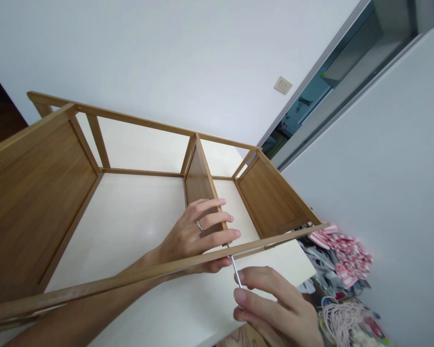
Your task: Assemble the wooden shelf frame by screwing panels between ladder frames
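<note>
A wooden frame [137, 120] with several panels lies across a white table. My left hand [198, 229], with a ring on one finger, grips the edge of the middle panel [198, 171]; its thumb is below the near rail [275, 239]. A small gap shows between the panel's end and this rail, with a bit of metal in it. My right hand [275, 303] pinches a slim silver Allen key [235, 271] between thumb and fingers. The key's far tip meets the outer side of the rail; its near end is hidden by the fingers.
The white table [148, 217] stands against a white wall with a light switch [283, 85]. A doorway [304, 101] opens at upper right. Pink-striped cloth [350, 253] and a bundle of pale cord [342, 315] lie at the right, beyond the table edge.
</note>
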Action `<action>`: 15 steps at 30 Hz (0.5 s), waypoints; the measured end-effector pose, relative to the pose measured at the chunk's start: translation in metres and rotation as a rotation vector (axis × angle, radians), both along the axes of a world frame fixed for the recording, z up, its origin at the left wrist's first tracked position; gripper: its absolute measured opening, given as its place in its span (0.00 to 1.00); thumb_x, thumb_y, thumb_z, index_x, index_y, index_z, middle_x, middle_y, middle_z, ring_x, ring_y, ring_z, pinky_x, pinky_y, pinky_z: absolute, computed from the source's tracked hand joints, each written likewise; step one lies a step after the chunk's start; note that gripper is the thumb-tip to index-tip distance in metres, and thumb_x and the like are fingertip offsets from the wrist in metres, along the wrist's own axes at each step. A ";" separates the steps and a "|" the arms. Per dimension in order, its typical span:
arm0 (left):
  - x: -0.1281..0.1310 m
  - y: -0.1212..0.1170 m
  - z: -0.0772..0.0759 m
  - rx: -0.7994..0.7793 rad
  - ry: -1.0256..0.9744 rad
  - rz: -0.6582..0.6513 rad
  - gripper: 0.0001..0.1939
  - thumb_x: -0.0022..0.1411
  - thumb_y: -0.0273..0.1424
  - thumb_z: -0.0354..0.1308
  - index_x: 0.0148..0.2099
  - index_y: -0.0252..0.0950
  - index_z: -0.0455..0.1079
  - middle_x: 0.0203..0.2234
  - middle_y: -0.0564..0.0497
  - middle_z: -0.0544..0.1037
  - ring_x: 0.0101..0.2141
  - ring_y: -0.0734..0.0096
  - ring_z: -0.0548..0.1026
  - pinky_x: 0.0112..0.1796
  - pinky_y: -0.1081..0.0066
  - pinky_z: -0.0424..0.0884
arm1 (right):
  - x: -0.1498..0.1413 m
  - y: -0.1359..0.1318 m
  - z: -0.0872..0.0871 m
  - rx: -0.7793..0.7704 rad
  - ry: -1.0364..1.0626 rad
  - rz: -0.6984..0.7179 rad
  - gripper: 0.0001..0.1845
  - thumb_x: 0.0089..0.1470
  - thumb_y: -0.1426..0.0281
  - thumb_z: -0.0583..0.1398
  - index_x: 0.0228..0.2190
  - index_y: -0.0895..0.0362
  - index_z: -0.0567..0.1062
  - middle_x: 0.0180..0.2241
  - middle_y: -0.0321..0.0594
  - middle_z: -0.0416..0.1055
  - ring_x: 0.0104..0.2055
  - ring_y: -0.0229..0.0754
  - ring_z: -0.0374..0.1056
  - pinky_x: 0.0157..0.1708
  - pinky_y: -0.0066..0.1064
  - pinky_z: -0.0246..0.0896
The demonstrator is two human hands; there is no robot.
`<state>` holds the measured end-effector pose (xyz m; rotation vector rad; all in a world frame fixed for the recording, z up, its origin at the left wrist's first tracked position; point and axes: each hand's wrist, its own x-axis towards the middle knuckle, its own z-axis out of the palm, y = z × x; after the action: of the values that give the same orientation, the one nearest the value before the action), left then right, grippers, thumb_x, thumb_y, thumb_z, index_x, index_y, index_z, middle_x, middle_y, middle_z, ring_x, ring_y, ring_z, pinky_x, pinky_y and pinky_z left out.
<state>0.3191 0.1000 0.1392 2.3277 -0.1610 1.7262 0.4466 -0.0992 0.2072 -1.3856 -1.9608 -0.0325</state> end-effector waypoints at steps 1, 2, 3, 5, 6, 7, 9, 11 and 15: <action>0.000 0.000 0.000 0.000 0.003 -0.002 0.21 0.78 0.46 0.47 0.55 0.37 0.73 0.48 0.41 0.79 0.63 0.48 0.70 0.58 0.49 0.75 | 0.001 0.000 0.002 0.029 -0.051 -0.001 0.15 0.65 0.76 0.66 0.52 0.55 0.79 0.41 0.44 0.82 0.45 0.41 0.80 0.43 0.29 0.79; 0.000 0.000 0.000 0.000 0.004 -0.003 0.21 0.78 0.46 0.47 0.55 0.37 0.73 0.48 0.41 0.79 0.63 0.48 0.69 0.58 0.49 0.74 | 0.001 0.001 0.003 0.064 -0.100 -0.004 0.13 0.65 0.75 0.66 0.51 0.56 0.80 0.40 0.43 0.83 0.44 0.40 0.81 0.43 0.29 0.79; -0.001 0.000 0.000 -0.001 0.004 -0.003 0.21 0.78 0.45 0.47 0.55 0.37 0.72 0.48 0.41 0.79 0.63 0.48 0.69 0.58 0.49 0.74 | 0.000 0.003 0.005 0.098 -0.145 -0.006 0.12 0.65 0.74 0.65 0.50 0.57 0.80 0.39 0.43 0.83 0.44 0.40 0.81 0.42 0.27 0.79; -0.001 0.000 0.000 -0.003 0.003 -0.002 0.21 0.79 0.45 0.47 0.55 0.37 0.72 0.48 0.41 0.79 0.63 0.48 0.69 0.58 0.49 0.74 | -0.002 0.006 0.010 0.152 -0.215 -0.013 0.09 0.67 0.73 0.64 0.48 0.60 0.81 0.37 0.42 0.83 0.42 0.39 0.81 0.40 0.25 0.78; -0.001 0.000 0.000 -0.005 0.005 -0.002 0.21 0.79 0.45 0.47 0.55 0.37 0.72 0.48 0.41 0.79 0.63 0.48 0.69 0.58 0.49 0.74 | -0.004 0.007 0.013 0.174 -0.244 -0.011 0.08 0.68 0.73 0.63 0.47 0.61 0.81 0.36 0.41 0.83 0.40 0.38 0.81 0.38 0.24 0.77; -0.002 0.000 0.000 -0.004 0.008 -0.004 0.21 0.79 0.45 0.47 0.55 0.37 0.72 0.49 0.41 0.79 0.63 0.48 0.68 0.58 0.48 0.74 | -0.006 0.007 0.017 0.180 -0.273 -0.011 0.08 0.69 0.72 0.62 0.46 0.62 0.80 0.35 0.40 0.83 0.39 0.37 0.80 0.37 0.25 0.76; -0.002 0.000 -0.001 -0.005 0.019 -0.009 0.20 0.79 0.45 0.47 0.55 0.36 0.72 0.49 0.40 0.79 0.64 0.47 0.68 0.58 0.47 0.73 | -0.010 0.006 0.024 0.136 -0.338 -0.031 0.07 0.69 0.72 0.63 0.45 0.62 0.79 0.35 0.39 0.83 0.38 0.37 0.80 0.35 0.27 0.75; -0.002 0.000 -0.001 -0.003 0.026 -0.010 0.20 0.79 0.44 0.47 0.55 0.36 0.72 0.50 0.40 0.79 0.64 0.47 0.68 0.58 0.47 0.73 | -0.014 0.003 0.029 0.075 -0.399 -0.072 0.07 0.68 0.71 0.64 0.45 0.61 0.79 0.36 0.38 0.84 0.38 0.37 0.80 0.36 0.30 0.74; -0.003 0.001 -0.001 -0.002 0.024 -0.011 0.21 0.79 0.45 0.47 0.56 0.37 0.72 0.49 0.40 0.80 0.64 0.47 0.69 0.58 0.47 0.74 | -0.019 -0.003 0.028 0.105 -0.463 -0.126 0.10 0.67 0.67 0.65 0.46 0.61 0.77 0.36 0.39 0.84 0.38 0.39 0.80 0.36 0.32 0.74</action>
<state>0.3164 0.1008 0.1378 2.3411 -0.1675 1.6914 0.4273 -0.1017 0.2353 -1.5278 -2.1954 -0.5518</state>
